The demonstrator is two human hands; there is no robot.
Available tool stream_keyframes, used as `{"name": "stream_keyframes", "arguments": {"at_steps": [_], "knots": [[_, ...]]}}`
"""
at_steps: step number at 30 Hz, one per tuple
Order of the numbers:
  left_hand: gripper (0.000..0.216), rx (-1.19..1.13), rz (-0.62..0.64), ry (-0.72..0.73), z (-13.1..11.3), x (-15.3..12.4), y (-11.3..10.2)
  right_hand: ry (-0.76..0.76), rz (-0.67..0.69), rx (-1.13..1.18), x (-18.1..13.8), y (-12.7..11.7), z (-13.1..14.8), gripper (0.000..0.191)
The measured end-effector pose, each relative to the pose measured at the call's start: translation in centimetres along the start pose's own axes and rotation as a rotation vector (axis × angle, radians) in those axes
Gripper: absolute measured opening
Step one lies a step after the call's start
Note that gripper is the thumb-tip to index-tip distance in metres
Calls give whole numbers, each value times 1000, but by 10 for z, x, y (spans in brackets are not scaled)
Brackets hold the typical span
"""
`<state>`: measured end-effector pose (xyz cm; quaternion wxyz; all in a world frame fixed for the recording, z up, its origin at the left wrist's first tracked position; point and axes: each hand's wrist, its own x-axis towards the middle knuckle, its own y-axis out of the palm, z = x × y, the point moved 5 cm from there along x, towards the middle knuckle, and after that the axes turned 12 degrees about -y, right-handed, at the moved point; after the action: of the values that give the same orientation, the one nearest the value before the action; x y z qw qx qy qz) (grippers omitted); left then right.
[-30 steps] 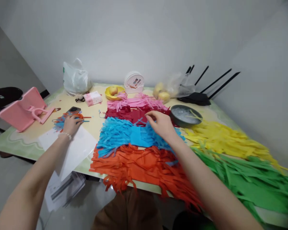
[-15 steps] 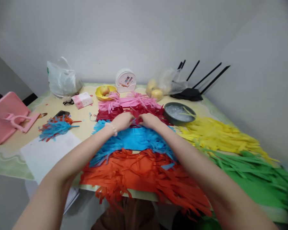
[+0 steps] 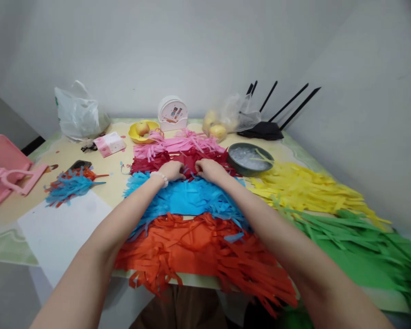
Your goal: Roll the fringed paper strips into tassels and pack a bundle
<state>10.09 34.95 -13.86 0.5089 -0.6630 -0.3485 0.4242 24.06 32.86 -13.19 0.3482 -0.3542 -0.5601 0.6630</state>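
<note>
Both my hands are over the lower edge of a dark red fringed paper sheet (image 3: 191, 161), where it meets a blue fringed sheet (image 3: 188, 198). My left hand (image 3: 173, 170), with a pale beaded bracelet at its wrist, has its fingers curled and pinched at the red sheet's edge. Close by on the other side, my right hand (image 3: 209, 170) pinches the same edge; small blue bits show near the fingertips. The exact grip is partly hidden by the hands. A pink fringed sheet (image 3: 185, 144) lies beyond, an orange fringed sheet (image 3: 193, 244) nearest me.
A dark bowl (image 3: 248, 171) stands right of the red sheet, near yellow (image 3: 311, 189) and green fringed sheets (image 3: 345, 260). At left lie white paper (image 3: 61, 233), a blue-orange tassel bundle (image 3: 70, 185) and a pink stand (image 3: 7, 173). A yellow dish (image 3: 135, 138) and black router (image 3: 263, 130) are behind.
The whole view has shifted slightly, so things appear further left. My hands stay at the red sheet's edge, with a little more of the sheet showing between them.
</note>
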Motion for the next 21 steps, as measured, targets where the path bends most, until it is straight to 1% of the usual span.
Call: {"name": "stream_keyframes", "arguments": {"at_steps": [7,10,14,16,18,21], "knots": [[24,-14,61,12,3,8,-9,6,19,27,3,4,-5,23],[23,-8,61,1,3,8,-12,3,25,29,4,4,-4,23],[24,22,16,-37,0,6,-12,4,17,29,4,4,-4,22],[26,36,-24,-70,-3,4,-10,5,4,27,3,1,-3,18],[29,38,-66,-104,-7,2,-8,3,-22,18,-1,-8,0,15],[32,9,-132,-152,-11,1,-7,8,-100,-20,-13,-28,10,27]]}}
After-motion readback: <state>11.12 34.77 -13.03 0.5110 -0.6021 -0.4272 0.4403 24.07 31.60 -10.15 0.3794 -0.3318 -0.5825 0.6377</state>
